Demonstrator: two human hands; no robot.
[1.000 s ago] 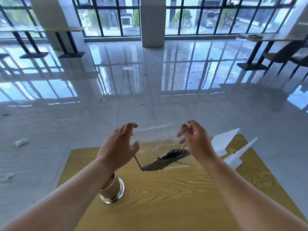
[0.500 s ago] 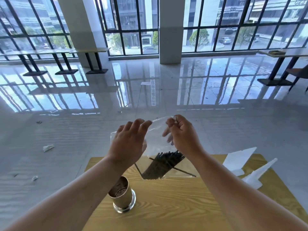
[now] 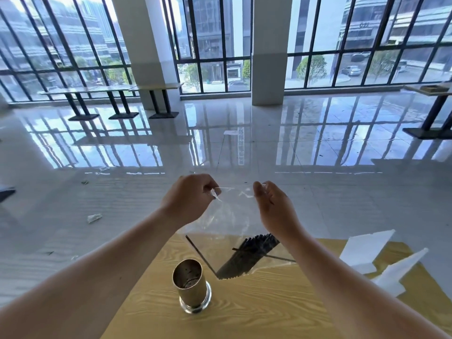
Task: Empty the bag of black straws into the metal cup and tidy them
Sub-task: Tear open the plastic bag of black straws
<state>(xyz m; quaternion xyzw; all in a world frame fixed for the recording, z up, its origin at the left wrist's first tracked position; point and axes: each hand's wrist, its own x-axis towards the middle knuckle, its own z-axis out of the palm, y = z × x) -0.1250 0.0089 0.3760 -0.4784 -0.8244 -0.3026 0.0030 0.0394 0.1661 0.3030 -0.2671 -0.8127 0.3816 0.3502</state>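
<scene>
**A:** Where are the straws?

**B:** A bundle of thin black plastic straws [image 3: 247, 258] lies slanted inside a clear, floppy plastic bag [image 3: 230, 223], gathered toward its lower corner. One or two straws lie crosswise against the rest. The bag hangs in the air above a yellow wood-grain table [image 3: 256, 311], its lowest corner close to the tabletop.

**A:** Who holds the bag?

**B:** A person with bare forearms. The left hand [image 3: 188, 199] pinches the top edge of the bag at its left end, thumb and fingers closed tight on the film. The right hand [image 3: 274, 209] pinches the same edge at its right end, fingertips pressed together on the plastic. The two hands are apart, with the bag's mouth stretched between them.

**A:** And the cup?

**B:** A shiny cylindrical metal cup [image 3: 192, 285] with a wider base stands upright on the table, below and to the left of the bag, not touching it. Its open mouth shows a dark, reflective inside; no straws are in it.

**A:** Anything else nearby?

**B:** Two white pointed foam pieces [image 3: 381, 258] lie on the table's right side. Beyond the table is a glossy tiled floor [image 3: 122, 192] with a crumpled white scrap [image 3: 94, 218], then other tables and tall windows.
</scene>
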